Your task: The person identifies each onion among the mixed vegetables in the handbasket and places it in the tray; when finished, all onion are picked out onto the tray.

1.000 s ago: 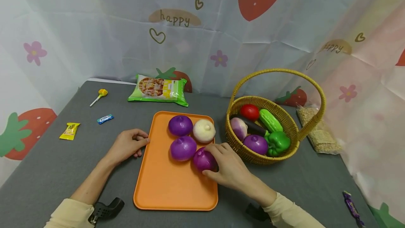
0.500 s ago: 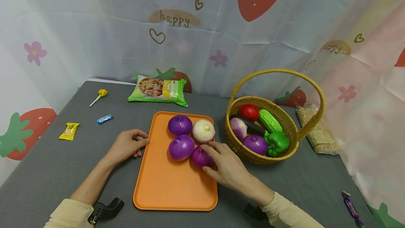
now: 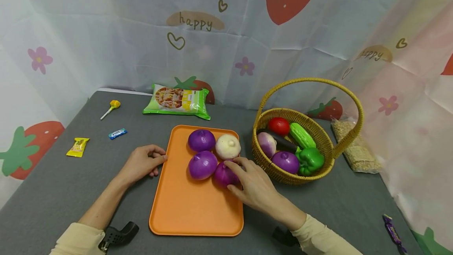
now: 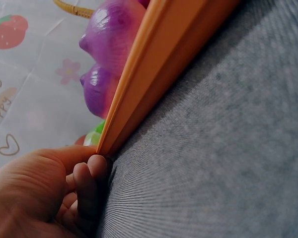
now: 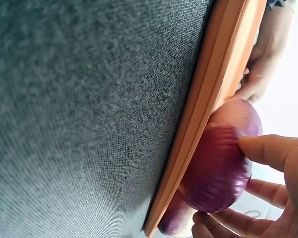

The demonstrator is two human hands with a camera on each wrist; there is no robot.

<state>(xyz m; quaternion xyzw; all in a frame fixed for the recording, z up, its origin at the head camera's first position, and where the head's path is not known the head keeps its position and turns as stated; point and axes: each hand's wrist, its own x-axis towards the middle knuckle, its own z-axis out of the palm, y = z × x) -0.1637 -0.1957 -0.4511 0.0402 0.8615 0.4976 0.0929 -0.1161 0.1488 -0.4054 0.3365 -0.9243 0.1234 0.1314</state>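
Observation:
On the orange tray (image 3: 196,215) lie two purple onions (image 3: 203,165) on the left and a white onion (image 3: 228,146) at the back right. My right hand (image 3: 256,188) holds a reddish-purple onion (image 3: 223,175) at the tray's right side. In the right wrist view the thumb is on one side of that onion (image 5: 218,168) and the fingers on the other. My left hand (image 3: 143,162) pinches the tray's left rim. The left wrist view has its thumb on the rim (image 4: 121,104) and the other fingers curled beside it.
Right of the tray, a handled wicker basket (image 3: 332,148) contains toy vegetables, including a green pepper (image 3: 311,160). A grain bag (image 3: 357,148) lies beyond it. At the back is a green food packet (image 3: 177,100). Lollipop (image 3: 111,108) and wrapped candies (image 3: 78,146) lie left.
My right hand has moved the reddish-purple onion slightly left and back, against its neighbour, which shifted a little left. My left hand has stayed at the tray rim.

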